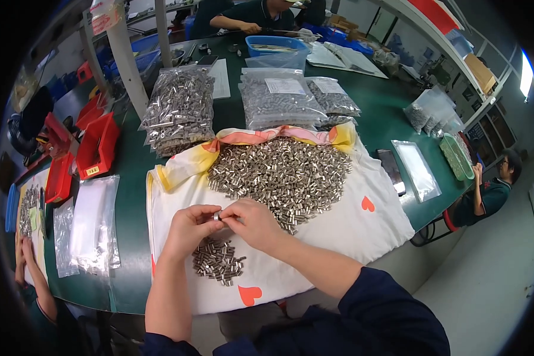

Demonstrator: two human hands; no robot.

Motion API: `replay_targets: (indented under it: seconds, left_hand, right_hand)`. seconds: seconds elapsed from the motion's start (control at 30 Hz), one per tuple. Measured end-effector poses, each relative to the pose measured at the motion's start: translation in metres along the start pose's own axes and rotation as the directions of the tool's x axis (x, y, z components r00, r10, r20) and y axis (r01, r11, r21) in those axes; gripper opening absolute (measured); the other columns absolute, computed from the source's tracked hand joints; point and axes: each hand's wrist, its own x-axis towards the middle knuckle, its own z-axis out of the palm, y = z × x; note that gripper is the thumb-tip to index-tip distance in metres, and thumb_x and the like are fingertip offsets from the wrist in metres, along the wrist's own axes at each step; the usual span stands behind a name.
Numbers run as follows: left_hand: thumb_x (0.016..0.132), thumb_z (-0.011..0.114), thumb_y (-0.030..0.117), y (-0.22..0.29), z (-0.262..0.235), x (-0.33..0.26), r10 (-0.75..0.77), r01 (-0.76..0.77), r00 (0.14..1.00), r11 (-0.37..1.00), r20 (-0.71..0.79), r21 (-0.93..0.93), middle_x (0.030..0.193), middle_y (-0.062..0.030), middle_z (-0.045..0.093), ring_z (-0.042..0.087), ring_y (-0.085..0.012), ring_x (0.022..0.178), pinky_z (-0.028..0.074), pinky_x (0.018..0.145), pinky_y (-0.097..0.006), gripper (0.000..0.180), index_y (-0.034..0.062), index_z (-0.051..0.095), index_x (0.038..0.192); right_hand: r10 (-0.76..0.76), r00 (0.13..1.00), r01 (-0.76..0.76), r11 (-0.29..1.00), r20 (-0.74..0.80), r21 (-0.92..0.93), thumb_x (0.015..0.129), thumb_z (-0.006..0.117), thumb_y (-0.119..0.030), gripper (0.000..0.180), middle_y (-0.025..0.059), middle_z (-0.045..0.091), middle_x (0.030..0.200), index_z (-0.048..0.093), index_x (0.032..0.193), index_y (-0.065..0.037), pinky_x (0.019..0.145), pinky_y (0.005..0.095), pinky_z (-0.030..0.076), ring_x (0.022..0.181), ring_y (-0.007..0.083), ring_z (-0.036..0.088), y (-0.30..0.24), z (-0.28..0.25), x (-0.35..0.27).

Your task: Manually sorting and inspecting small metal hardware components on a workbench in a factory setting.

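Note:
Between my two hands is a small silvery metal cylinder (217, 216). My left hand (190, 230) pinches it from the left with thumb and forefinger. From the right, the fingertips of my right hand (254, 224) close on its other side. Just beyond my hands spreads a large heap of similar small metal cylinders (285, 175). A smaller pile of them (218, 261) lies below my hands, nearer to me. Both piles rest on a white cloth (374, 228) with red hearts, its far edge rolled up in yellow and pink. My fingers partly cover the held piece.
Bags of metal parts (181, 107) and grey parts (282, 98) stand behind the cloth. Red bins (98, 145) and clear plastic bags (95, 213) are at left. A phone (391, 172) and a clear bag (416, 170) lie right. Other people sit around the green table (133, 237).

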Motion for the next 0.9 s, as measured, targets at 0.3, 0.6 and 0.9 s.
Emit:
replay_targets:
  seconds: [0.3, 0.6, 0.9]
  left_hand:
    - [0.074, 0.068, 0.001, 0.017, -0.007, 0.001, -0.096, 0.09, 0.983, 0.995, 0.153, 0.045, 0.085, -0.0051, 0.063, 0.058, -0.0086, 0.077, 0.048, 0.07, -0.021, 0.03, -0.0054, 0.06, 0.102]
    - [0.072, 0.072, 0.007, 0.011, -0.002, -0.001, -0.065, 0.016, 0.973, 0.977, 0.223, 0.214, 0.08, -0.0019, 0.062, 0.056, -0.007, 0.074, 0.047, 0.068, -0.022, 0.029, -0.0018, 0.063, 0.099]
    - [0.073, 0.069, 0.001, 0.01, -0.003, 0.001, -0.046, 0.009, 0.981, 0.981, 0.189, 0.195, 0.086, -0.0045, 0.061, 0.058, -0.0081, 0.077, 0.048, 0.069, -0.021, 0.03, -0.0037, 0.06, 0.102]
  right_hand:
    - [0.216, 0.969, -0.234, 0.958, 0.116, 0.169, 0.076, 0.062, -0.012, 0.01, 0.0075, 0.061, 0.076, 0.064, 0.082, -0.004, 0.062, 0.0298, 0.047, 0.068, 0.0203, 0.06, -0.002, -0.02, 0.012]
    - [-0.048, 0.998, 0.025, 0.841, -0.027, -0.54, 0.071, 0.063, -0.013, 0.004, 0.0032, 0.057, 0.078, 0.065, 0.075, -0.011, 0.074, 0.0357, 0.039, 0.081, 0.0225, 0.052, 0.025, -0.012, 0.014]
    - [-0.04, 0.999, 0.046, 0.796, 0.023, -0.603, 0.069, 0.064, -0.013, 0.004, 0.0029, 0.056, 0.077, 0.064, 0.073, -0.012, 0.076, 0.0352, 0.038, 0.083, 0.0214, 0.05, 0.021, -0.015, 0.01]
